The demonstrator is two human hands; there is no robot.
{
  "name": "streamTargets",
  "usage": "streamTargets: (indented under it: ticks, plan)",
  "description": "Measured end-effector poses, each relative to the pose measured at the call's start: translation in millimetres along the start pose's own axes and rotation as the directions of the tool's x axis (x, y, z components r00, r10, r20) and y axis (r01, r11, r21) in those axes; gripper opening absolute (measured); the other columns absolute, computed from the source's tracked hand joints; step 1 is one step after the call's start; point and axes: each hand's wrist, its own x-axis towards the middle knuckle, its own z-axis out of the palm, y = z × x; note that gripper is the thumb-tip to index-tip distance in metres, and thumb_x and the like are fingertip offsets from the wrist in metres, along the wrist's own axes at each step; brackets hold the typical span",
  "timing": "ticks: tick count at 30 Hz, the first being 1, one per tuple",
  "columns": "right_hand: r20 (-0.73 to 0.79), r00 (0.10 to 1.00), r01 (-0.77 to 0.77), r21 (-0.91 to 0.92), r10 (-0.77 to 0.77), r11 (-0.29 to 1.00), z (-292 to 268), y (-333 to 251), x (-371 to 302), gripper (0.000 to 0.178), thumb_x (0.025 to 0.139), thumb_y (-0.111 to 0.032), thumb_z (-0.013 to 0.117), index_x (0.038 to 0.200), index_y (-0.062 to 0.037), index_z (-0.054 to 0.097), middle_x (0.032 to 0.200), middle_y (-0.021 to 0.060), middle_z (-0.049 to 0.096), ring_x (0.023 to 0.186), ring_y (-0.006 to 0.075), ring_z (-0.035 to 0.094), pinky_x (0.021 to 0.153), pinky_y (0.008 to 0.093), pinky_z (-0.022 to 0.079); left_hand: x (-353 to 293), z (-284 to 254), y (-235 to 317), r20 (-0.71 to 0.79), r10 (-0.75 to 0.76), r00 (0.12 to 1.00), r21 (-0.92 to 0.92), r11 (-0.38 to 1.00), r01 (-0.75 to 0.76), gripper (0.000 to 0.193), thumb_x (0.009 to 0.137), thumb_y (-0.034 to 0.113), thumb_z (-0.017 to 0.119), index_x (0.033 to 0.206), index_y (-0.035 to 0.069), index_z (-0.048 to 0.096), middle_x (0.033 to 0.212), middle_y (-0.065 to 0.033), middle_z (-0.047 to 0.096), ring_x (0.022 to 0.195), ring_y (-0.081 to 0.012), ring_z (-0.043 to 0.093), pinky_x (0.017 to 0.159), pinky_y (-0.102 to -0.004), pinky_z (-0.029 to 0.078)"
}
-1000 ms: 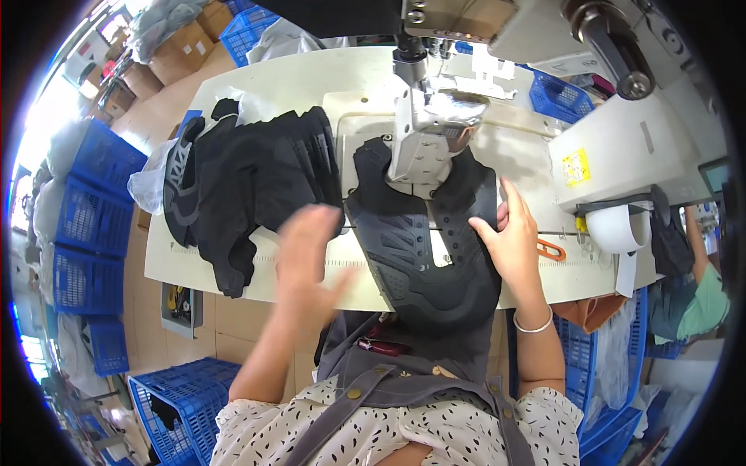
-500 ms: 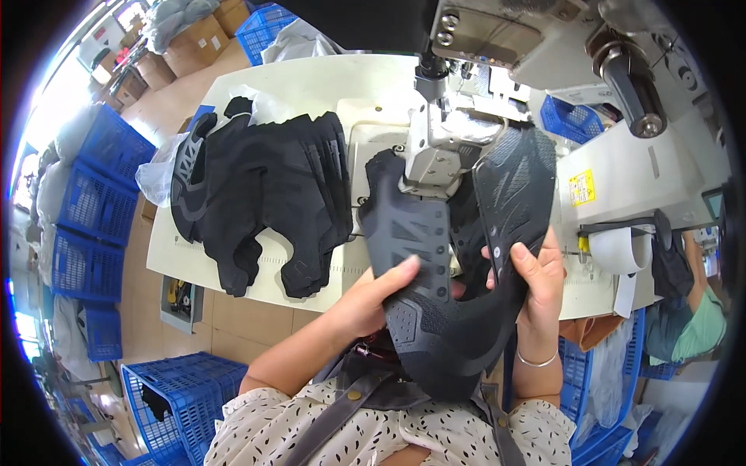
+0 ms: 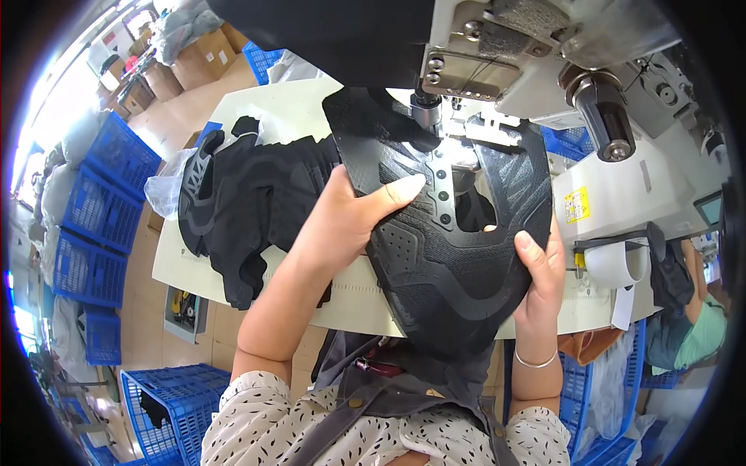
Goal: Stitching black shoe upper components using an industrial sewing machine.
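Observation:
A black shoe upper [image 3: 458, 283], U-shaped with a grey-lined eyelet row, is spread out beneath the head of an industrial sewing machine [image 3: 475, 70]. My left hand [image 3: 346, 213] grips its left side, thumb on top beside the eyelets and fingers hidden underneath. On the right edge my right hand [image 3: 540, 268] holds it, thumb on top and fingers mostly behind. The upper's far ends reach around the lit work area by the needle; contact there cannot be made out. To the left, a stack of black shoe uppers [image 3: 249, 194] lies on the pale table [image 3: 183, 268], partly covered by my left arm.
Blue crates [image 3: 85, 256] are piled along the left, and another blue crate [image 3: 175, 404] stands at lower left. A grey drawer [image 3: 185, 314] with small tools hangs under the table. At right are a white curved holder [image 3: 622, 264] and part of another person [image 3: 695, 318].
Both hands have carried the shoe upper forward under the machine head. Its left side has swung outward, opening the U wider and flatter, and my left hand has moved up and left.

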Motion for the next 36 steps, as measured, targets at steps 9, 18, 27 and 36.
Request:
streamTargets:
  ticks: [9,18,27,36]
  plan:
    - [-0.06,0.988,0.129,-0.18,-0.142,0.975,-5.7,11.1,-5.3,0.046,0.08,-0.006,0.057,0.121,0.0036,0.039,0.107,0.0116,0.054,0.091,0.0165,0.057,0.082,0.0269,0.046,6.8,-2.9,6.7,0.035,-0.055,0.998,0.028,0.998,0.054,0.016,0.08,0.003,0.059,0.094,-0.005,0.057,0.083,-0.008,0.062,0.069,-0.0129,0.062,0.061,-0.0239,0.052]
    - [-0.012,0.996,0.091,-0.11,-0.092,0.99,-7.8,11.4,-11.6,0.038,0.083,-0.003,0.054,0.117,0.0036,0.041,0.11,0.0113,0.054,0.098,0.0167,0.055,0.086,0.0285,0.044,17.5,-8.8,6.5,0.047,-0.026,0.999,0.102,0.995,0.021,0.017,0.08,0.004,0.059,0.096,-0.003,0.057,0.085,-0.0074,0.062,0.074,-0.0127,0.061,0.064,-0.024,0.05]
    - [0.006,0.996,0.086,-0.112,-0.086,0.99,-8.6,5.6,28.0,0.024,0.083,-0.001,0.054,0.106,0.0027,0.05,0.1,0.0085,0.059,0.088,0.0124,0.056,0.081,0.0257,0.044,52.7,-16.3,17.0,0.059,0.063,0.996,0.242,0.967,-0.075,0.023,0.079,0.005,0.061,0.1,-0.001,0.056,0.088,-0.0078,0.061,0.073,-0.0118,0.059,0.06,-0.0219,0.047]
    - [0.015,0.996,0.091,-0.148,-0.09,0.985,-9.7,0.0,60.3,0.02,0.081,-0.002,0.055,0.1,0.0033,0.054,0.092,0.0079,0.06,0.081,0.0123,0.057,0.076,0.0257,0.046,77.1,-22.2,15.1,0.036,0.039,0.999,0.213,0.976,-0.046,0.019,0.081,0.005,0.056,0.097,-0.003,0.058,0.089,-0.0094,0.062,0.078,-0.0151,0.061,0.069,-0.0254,0.049]
